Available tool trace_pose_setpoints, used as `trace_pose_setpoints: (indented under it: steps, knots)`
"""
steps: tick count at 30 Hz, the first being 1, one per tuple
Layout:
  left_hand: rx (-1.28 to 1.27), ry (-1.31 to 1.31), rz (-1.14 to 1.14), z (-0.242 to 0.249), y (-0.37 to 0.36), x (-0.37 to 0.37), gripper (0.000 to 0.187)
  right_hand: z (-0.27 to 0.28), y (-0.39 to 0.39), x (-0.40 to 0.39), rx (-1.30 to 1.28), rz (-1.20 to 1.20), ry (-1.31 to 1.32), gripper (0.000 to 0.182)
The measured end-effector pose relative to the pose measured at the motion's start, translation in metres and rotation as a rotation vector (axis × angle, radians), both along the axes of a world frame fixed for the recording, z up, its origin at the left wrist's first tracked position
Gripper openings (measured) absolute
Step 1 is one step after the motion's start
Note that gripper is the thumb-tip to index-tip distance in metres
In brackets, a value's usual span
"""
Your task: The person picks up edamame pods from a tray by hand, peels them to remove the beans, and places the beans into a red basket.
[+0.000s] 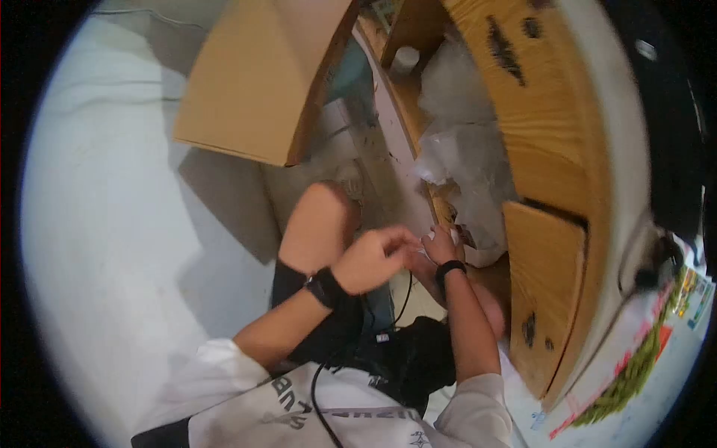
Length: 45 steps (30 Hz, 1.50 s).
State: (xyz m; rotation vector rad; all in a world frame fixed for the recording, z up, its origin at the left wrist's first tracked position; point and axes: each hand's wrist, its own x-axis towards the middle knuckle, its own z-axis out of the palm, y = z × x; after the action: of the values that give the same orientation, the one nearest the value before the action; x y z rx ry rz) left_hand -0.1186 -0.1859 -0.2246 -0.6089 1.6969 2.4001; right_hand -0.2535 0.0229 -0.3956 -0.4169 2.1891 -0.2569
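My left hand, with a dark band on the wrist, is raised over my knees. Its fingers curl inward and the tips come together close to the other hand; whatever they pinch is too small to make out. My right hand, also wearing a dark wristband, is closed at the cabinet's lower opening, with a small whitish bit at its fingers that I cannot identify. Just beyond it, crumpled clear plastic bags fill the wooden cabinet. A thin black cable hangs below my hands.
A large cardboard box stands at upper left, beside a white wall or sheet. A wooden door panel juts out on the right. Inside the cabinet sits a white roll or cup. Colourful decorations lie at far right.
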Motion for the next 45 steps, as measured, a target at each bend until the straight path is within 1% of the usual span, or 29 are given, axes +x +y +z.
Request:
trace_pose_setpoints:
  steps: [1, 3, 5, 6, 7, 9, 10, 12, 14, 15, 17, 20, 23, 24, 27, 29, 30, 32, 33, 34, 35, 37, 38, 39, 40, 41, 43, 44, 45]
  knots:
    - [0.058, -0.004, 0.013, -0.010, 0.002, -0.002, 0.017, -0.030, 0.004, -0.006, 0.070, -0.010, -0.017, 0.057]
    - [0.043, 0.045, 0.001, -0.026, 0.009, -0.009, 0.016, -0.077, 0.014, -0.023, 0.203, 0.018, -0.038, 0.061]
    - [-0.069, -0.057, -0.203, -0.012, -0.006, -0.018, 0.018, -0.103, 0.017, -0.033, 0.333, 0.095, -0.069, 0.065]
    - [0.005, -0.086, -0.243, -0.014, -0.005, -0.019, 0.021, -0.131, 0.036, -0.031, 0.295, 0.097, 0.027, 0.056]
    - [0.082, -0.104, -0.282, -0.015, -0.003, -0.021, 0.024, -0.160, 0.056, -0.029, 0.287, 0.120, 0.031, 0.057]
    - [-0.032, -0.090, -0.218, -0.011, -0.005, -0.024, 0.023, -0.202, 0.091, -0.047, 0.263, 0.167, 0.074, 0.060]
    - [-0.099, -0.066, -0.191, -0.012, -0.011, -0.026, 0.023, -0.209, 0.093, -0.052, 0.239, 0.072, 0.024, 0.065]
    - [-0.028, -0.022, -0.361, -0.016, -0.022, -0.032, 0.042, -0.216, 0.091, -0.065, 0.301, 0.137, -0.004, 0.067]
    - [0.050, -0.014, -0.386, -0.015, -0.033, -0.033, 0.035, -0.229, 0.095, -0.066, 0.358, 0.236, -0.020, 0.068]
    - [0.024, -0.009, -0.309, -0.014, -0.033, -0.031, 0.035, -0.235, 0.094, -0.067, 0.323, 0.233, -0.007, 0.067]
    - [-0.033, 0.013, -0.161, -0.021, -0.025, -0.028, 0.033, -0.252, 0.102, -0.068, 0.436, 0.219, 0.008, 0.065]
    - [0.109, -0.058, -0.428, -0.024, -0.031, -0.030, 0.038, -0.246, 0.086, -0.070, 0.510, 0.180, -0.045, 0.061]
    - [-0.109, -0.005, -0.396, -0.020, -0.034, -0.032, 0.043, -0.253, 0.087, -0.072, 0.536, 0.239, 0.014, 0.064]
    - [-0.108, -0.029, -0.389, -0.019, -0.033, -0.032, 0.043, -0.250, 0.076, -0.071, 0.652, 0.262, 0.034, 0.062]
    - [-0.097, -0.064, -0.374, -0.017, -0.027, -0.032, 0.044, -0.246, 0.071, -0.072, 0.627, 0.251, 0.028, 0.060]
    - [-0.080, -0.042, -0.372, -0.017, -0.027, -0.032, 0.043, -0.242, 0.063, -0.070, 0.540, 0.137, 0.046, 0.060]
    - [-0.071, -0.077, -0.392, -0.016, -0.027, -0.035, 0.041, -0.236, 0.061, -0.065, 0.496, 0.077, 0.056, 0.060]
    - [-0.058, -0.138, -0.428, -0.012, -0.023, -0.046, 0.038, -0.219, 0.057, -0.048, 0.311, 0.034, 0.110, 0.061]
    - [-0.068, -0.124, -0.350, -0.011, -0.019, -0.047, 0.033, -0.214, 0.050, -0.045, 0.207, 0.011, 0.148, 0.062]
    - [-0.090, -0.103, -0.276, -0.014, -0.012, -0.043, 0.029, -0.220, 0.056, -0.035, 0.136, 0.053, 0.263, 0.057]
    - [-0.120, -0.085, -0.214, -0.015, -0.008, -0.039, 0.025, -0.199, 0.041, -0.035, 0.028, -0.095, 0.123, 0.054]
    - [-0.184, -0.112, -0.221, -0.015, -0.010, -0.036, 0.025, -0.123, -0.012, -0.034, -0.220, -0.394, -0.179, 0.049]
    - [-0.099, -0.180, -0.159, -0.009, -0.021, -0.036, 0.024, -0.062, -0.048, -0.029, -0.259, -0.594, -0.284, 0.040]
    - [-0.012, -0.243, -0.094, -0.002, -0.029, -0.037, 0.023, -0.020, -0.065, -0.026, -0.366, -0.686, -0.411, 0.038]
    - [-0.161, -0.212, -0.005, -0.002, -0.023, -0.032, 0.024, 0.018, -0.074, -0.024, -0.478, -0.762, -0.536, 0.037]
    - [-0.302, -0.171, 0.095, -0.001, -0.017, -0.026, 0.026, 0.058, -0.079, -0.022, -0.592, -0.819, -0.661, 0.036]
    - [-0.356, -0.084, 0.230, 0.024, -0.008, -0.016, 0.028, 0.151, -0.090, -0.012, -0.766, -0.789, -0.733, 0.033]
    - [-0.380, -0.043, 0.300, 0.039, 0.000, -0.014, 0.029, 0.190, -0.087, -0.005, -0.852, -0.764, -0.775, 0.031]
    - [-0.354, -0.008, 0.313, 0.057, 0.004, -0.009, 0.031, 0.223, -0.081, 0.004, -0.907, -0.734, -0.750, 0.031]
